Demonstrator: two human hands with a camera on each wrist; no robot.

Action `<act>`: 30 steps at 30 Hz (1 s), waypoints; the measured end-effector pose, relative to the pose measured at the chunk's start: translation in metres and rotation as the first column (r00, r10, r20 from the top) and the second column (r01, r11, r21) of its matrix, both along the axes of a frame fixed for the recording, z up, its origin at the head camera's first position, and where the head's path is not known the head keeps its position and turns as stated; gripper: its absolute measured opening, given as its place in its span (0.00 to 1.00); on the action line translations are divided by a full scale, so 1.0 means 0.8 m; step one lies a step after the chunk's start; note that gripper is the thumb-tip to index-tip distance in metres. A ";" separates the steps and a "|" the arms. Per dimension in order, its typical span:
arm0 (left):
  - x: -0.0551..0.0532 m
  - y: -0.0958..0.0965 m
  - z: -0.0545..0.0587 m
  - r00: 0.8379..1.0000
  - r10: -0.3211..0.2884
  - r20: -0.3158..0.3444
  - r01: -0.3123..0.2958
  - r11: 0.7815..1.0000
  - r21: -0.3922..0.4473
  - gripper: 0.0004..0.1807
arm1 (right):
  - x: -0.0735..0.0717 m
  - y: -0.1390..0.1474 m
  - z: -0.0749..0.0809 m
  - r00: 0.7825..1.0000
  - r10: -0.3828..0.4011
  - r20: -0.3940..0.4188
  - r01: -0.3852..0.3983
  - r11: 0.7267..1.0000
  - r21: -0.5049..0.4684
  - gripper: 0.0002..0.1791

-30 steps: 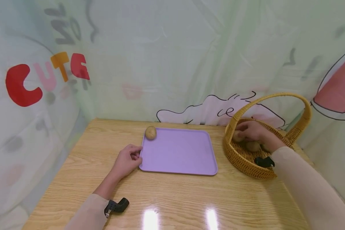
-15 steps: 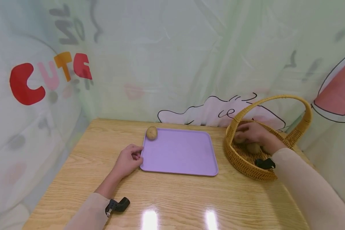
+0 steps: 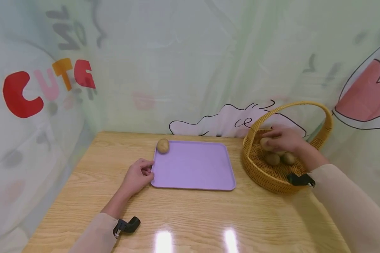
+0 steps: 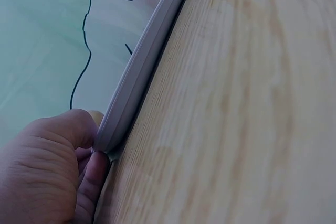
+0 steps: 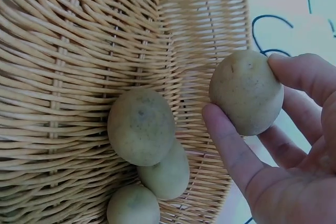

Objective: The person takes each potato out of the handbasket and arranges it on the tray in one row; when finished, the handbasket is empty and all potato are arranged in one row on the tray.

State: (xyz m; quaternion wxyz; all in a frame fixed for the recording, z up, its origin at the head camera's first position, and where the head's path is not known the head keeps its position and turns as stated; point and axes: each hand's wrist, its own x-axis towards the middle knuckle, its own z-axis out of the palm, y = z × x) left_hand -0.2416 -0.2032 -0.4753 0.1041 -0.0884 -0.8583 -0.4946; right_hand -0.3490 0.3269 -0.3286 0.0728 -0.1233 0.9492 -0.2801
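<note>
My right hand (image 3: 286, 141) pinches a potato (image 5: 247, 93) between thumb and fingers, above the wicker basket (image 3: 263, 177). In the right wrist view, three more potatoes lie in the basket below it, the uppermost potato (image 5: 140, 127) partly covering another. At the left side of the purple tray (image 3: 193, 167), my left hand (image 3: 138, 176) pinches the tray's edge between thumb and fingers. The left wrist view shows those fingertips right at the tray's rim (image 4: 131, 77). One potato (image 3: 163, 146) sits in the tray's far left corner.
The basket's tall arched handle (image 3: 304, 103) rises over my right wrist. A wooden table (image 3: 190, 218) bears the tray and basket. Behind it hangs a printed curtain (image 3: 164, 70), close to the table's back edge.
My right hand has lifted a potato up from among the others in the basket, uncovering more of them. The left hand stays at the tray's edge; the head view has shifted slightly.
</note>
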 end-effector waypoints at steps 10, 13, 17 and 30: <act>0.000 0.002 0.004 1.000 -0.003 0.010 0.003 1.000 0.003 0.22 | 0.036 0.001 0.008 1.000 -0.002 -0.006 0.001 0.982 -0.187 0.24; 0.000 0.002 0.005 1.000 0.001 0.019 -0.001 1.000 0.011 0.22 | 0.048 -0.002 0.014 0.998 0.023 -0.058 -0.034 0.979 -0.202 0.23; 0.001 0.002 0.005 1.000 0.004 0.025 -0.004 1.000 0.014 0.22 | 0.067 -0.007 0.021 0.990 0.065 -0.127 -0.087 0.980 -0.178 0.22; 0.004 0.000 0.003 1.000 0.001 0.030 -0.002 1.000 0.031 0.22 | 0.132 -0.051 0.033 0.999 0.050 0.002 -0.049 0.968 -0.245 0.28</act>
